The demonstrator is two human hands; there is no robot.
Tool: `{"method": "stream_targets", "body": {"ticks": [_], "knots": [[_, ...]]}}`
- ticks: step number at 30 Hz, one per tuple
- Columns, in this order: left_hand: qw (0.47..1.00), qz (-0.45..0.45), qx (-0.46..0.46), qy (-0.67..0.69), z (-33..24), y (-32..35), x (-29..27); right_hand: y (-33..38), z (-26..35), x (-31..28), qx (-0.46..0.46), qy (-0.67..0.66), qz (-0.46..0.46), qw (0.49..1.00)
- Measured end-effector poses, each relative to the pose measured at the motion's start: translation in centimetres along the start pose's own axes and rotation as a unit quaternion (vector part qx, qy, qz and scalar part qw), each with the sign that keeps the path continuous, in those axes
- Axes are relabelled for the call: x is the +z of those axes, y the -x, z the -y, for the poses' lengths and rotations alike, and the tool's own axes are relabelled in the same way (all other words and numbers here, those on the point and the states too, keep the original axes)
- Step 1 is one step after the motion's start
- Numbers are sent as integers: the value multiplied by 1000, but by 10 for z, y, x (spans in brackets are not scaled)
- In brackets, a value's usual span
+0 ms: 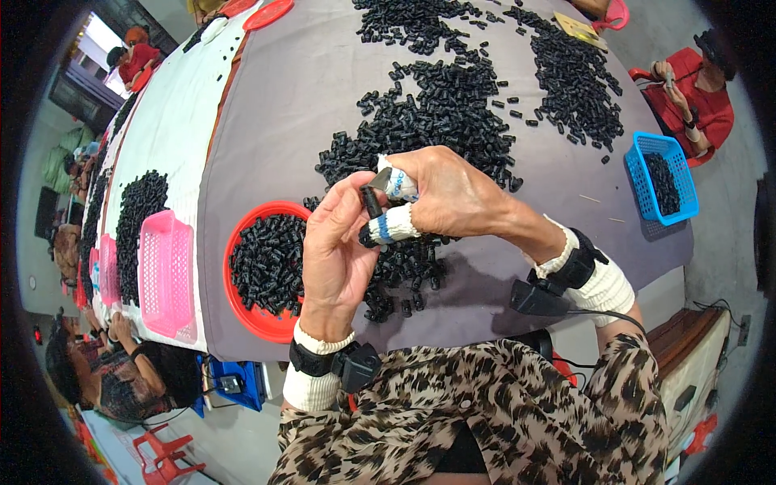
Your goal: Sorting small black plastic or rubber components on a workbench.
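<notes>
Between the fingertips of my left hand (338,255) is a small black cylindrical part (372,202), held slightly tilted. My right hand (461,194) meets it from the right, with white cloth and tape wrapped round its thumb and a finger. A small grey knife blade (381,179) shows in that grip, touching or very close to the part's upper end; its handle is hidden. Just left of my left hand stands a round red basin (234,279) full of similar black parts. A big pile of black parts (436,113) spreads over the table beyond my hands.
The grey-covered table (275,121) carries another pile of black parts (574,85) at far right. A blue basket (685,202) with parts stands at the right edge. Left, a pink basket (168,275) sits on a white-covered table (182,121). Co-workers sit at left and right.
</notes>
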State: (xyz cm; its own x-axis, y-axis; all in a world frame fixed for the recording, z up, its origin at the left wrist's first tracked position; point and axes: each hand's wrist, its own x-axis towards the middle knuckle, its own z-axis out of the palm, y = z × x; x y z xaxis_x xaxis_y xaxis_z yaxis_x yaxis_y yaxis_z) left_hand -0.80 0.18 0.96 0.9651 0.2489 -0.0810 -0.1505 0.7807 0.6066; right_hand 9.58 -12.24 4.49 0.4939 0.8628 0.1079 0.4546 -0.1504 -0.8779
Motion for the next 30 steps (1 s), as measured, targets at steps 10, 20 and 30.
{"method": "stream_targets", "body": {"ticks": [10,20,30], "knots": [[993,-30,21,-115,-1,-4,1,-4,-9,9,-30,15,-27,999],[999,2,32,-36,-3,0,-12,-12,-17,15,-55,28,-14,998],[997,-18,31,-68,-3,3,-7,-10,-12,12,-44,33,18,998]]}}
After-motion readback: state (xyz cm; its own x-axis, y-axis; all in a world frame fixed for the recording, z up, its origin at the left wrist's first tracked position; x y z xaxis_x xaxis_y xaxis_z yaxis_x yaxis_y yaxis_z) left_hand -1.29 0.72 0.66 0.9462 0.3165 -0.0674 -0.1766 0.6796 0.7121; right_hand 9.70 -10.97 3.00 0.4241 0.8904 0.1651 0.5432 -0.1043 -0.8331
